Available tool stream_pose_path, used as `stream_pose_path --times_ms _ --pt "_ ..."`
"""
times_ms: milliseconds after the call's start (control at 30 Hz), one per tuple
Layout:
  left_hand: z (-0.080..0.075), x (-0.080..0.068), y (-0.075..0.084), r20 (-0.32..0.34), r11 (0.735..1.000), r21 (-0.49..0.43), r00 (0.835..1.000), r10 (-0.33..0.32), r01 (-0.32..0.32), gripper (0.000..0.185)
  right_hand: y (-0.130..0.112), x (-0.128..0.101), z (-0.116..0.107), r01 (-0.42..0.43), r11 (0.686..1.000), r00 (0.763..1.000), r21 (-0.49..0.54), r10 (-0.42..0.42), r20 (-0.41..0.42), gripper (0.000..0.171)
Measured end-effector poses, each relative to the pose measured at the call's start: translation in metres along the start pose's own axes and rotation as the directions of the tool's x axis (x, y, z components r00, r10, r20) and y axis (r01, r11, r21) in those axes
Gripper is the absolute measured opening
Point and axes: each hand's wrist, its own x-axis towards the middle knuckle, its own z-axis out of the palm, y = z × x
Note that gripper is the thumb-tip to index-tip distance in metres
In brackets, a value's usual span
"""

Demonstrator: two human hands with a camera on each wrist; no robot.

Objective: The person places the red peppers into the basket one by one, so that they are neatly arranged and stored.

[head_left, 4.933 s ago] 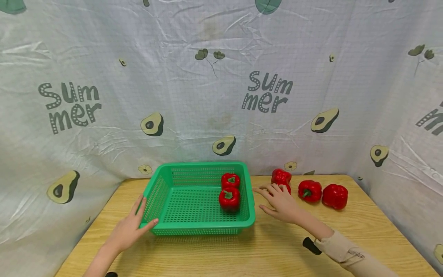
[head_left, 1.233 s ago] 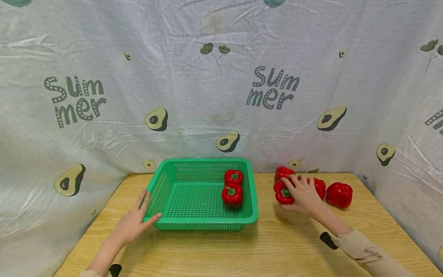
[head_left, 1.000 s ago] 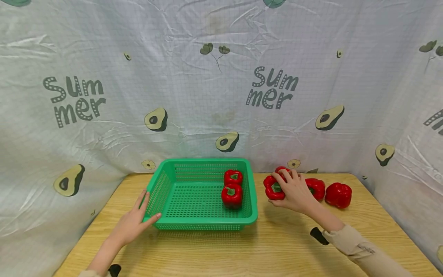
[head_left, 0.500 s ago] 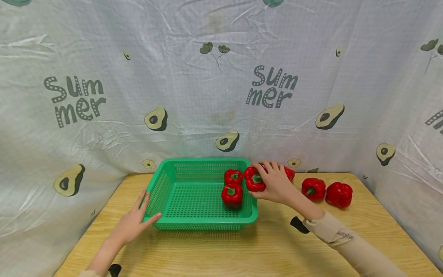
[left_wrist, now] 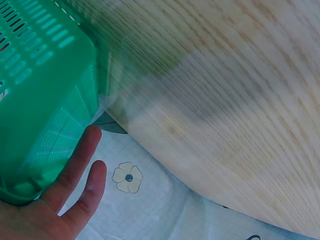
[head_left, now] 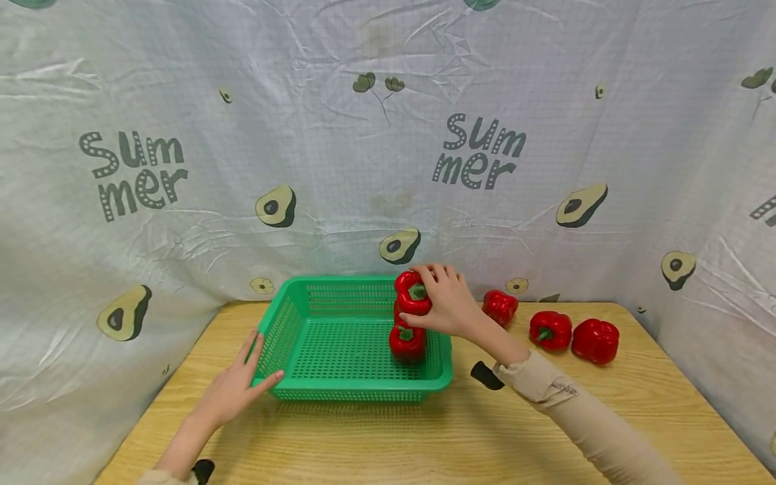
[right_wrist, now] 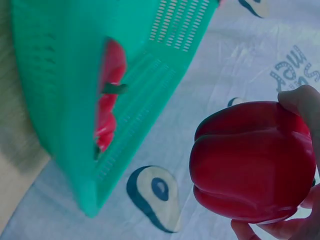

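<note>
My right hand (head_left: 442, 303) grips a red bell pepper (head_left: 413, 294), (right_wrist: 255, 160) in the air over the right rear part of the green plastic basket (head_left: 358, 392). Two red peppers lie in that basket: one (head_left: 407, 341) near the right wall and a second (head_left: 397, 314) behind it, mostly hidden by the held pepper. In the right wrist view the basket (right_wrist: 60, 65) appears tilted, with the peppers inside (right_wrist: 110, 95). My left hand (head_left: 239, 387) rests with straight fingers (left_wrist: 75, 172) against the basket's front left corner (left_wrist: 45, 100).
Three more red peppers (head_left: 500, 306), (head_left: 550, 329), (head_left: 595, 340) lie on the wooden table (head_left: 461, 438) to the right of the basket. An avocado-print cloth (head_left: 364, 168) hangs close behind and on both sides.
My right hand picked a pepper from the group on the right, lifted it and carried it left over the basket's right wall. The left hand stayed on the basket's corner.
</note>
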Motion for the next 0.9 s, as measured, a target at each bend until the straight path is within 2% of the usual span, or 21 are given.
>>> stream_pose_path --times_ms 233,567,733,900 --pt "0.0 0.001 0.001 0.003 1.0 0.005 1.0 -0.001 0.001 0.086 -0.012 0.022 0.008 -0.093 0.992 0.992 0.086 0.085 0.091 0.072" --pt "0.001 0.001 0.0 0.016 1.0 0.0 1.0 0.0 0.0 0.086 -0.023 0.052 0.042 -0.232 0.957 0.96 0.175 0.196 0.201 0.067" --pt "0.001 0.001 0.0 0.014 1.0 0.003 1.0 -0.004 0.004 0.086 -0.027 0.063 0.059 -0.258 0.958 0.938 0.126 0.217 0.27 0.068" --pt "0.0 0.001 0.0 0.012 1.0 0.001 1.0 -0.007 0.007 0.085 -0.031 0.069 0.076 -0.252 0.968 0.91 -0.001 0.237 0.341 0.07"
